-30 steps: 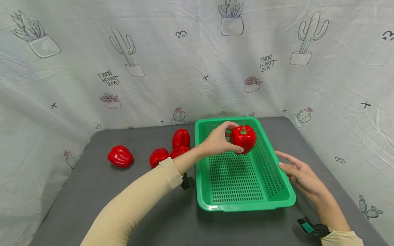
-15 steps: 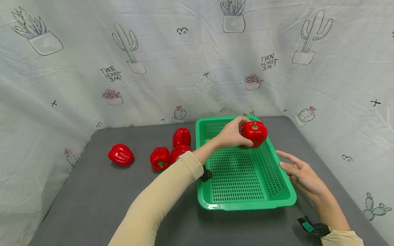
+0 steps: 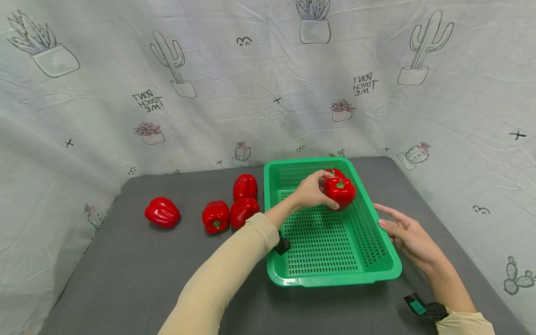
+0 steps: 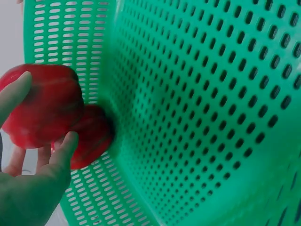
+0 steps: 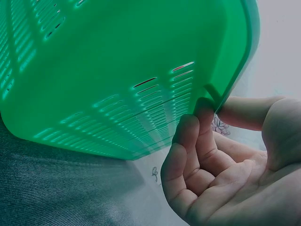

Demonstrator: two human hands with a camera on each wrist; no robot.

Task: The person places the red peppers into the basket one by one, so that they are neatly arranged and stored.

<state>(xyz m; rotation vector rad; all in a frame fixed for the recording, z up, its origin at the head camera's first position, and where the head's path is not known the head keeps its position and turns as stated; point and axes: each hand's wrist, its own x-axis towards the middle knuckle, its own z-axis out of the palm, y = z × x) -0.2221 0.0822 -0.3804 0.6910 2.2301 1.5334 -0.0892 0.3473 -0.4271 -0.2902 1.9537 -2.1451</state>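
My left hand (image 3: 311, 190) grips a red bell pepper (image 3: 341, 193) inside the far right part of a green perforated basket (image 3: 335, 281). Just beyond it, a second red bell pepper (image 3: 335, 172) is partly hidden behind the held one. The left wrist view shows thumb and fingers around the held pepper (image 4: 47, 106), with the other pepper (image 4: 91, 139) low by the slotted wall. On the right side, my right hand (image 3: 412, 242) holds the basket's rim. Seen from below in the right wrist view, its curled fingers (image 5: 188, 129) reach under that rim.
Left of the basket, three red bell peppers stand close together: one at the back (image 3: 245, 187), one in front of it (image 3: 244, 211) and one beside that (image 3: 216, 217). Another pepper (image 3: 162, 212) lies farther left. A patterned cloth (image 3: 217, 93) hangs behind the grey table (image 3: 138, 265).
My left hand carried the pepper right and toward the basket's far right corner, then drew slightly back and lower. A second pepper behind it now shows. The right hand has stayed at the rim.
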